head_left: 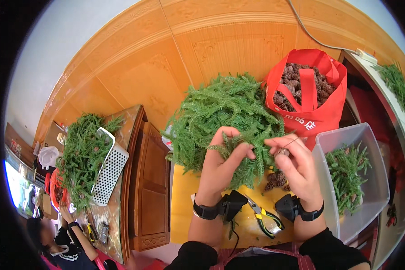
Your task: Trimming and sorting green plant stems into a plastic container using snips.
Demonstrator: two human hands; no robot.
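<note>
A green sprig (231, 142) with short, dense needles set along a slim stem lies in the left hand (225, 164), above the yellow-topped table (183, 211) and in front of the large heap of matching greenery (225, 105). Its needles are an even mid-green. Its long axis runs roughly left to right, 1 end showing just left of the curled fingers and the other pointing toward the right hand (299, 164); where that tip ends is hard to tell against the heap. The left hand pinches the sprig between thumb and fingers. The right hand, close by but apart, pinches a small brownish cone (282, 152), rounded and partly covered by fingers; which way it points I cannot tell. Below the 2 hands lie loose pine cones (276, 179) and yellow-and-black pliers (263, 218), whose jaws point up and to the left.
</note>
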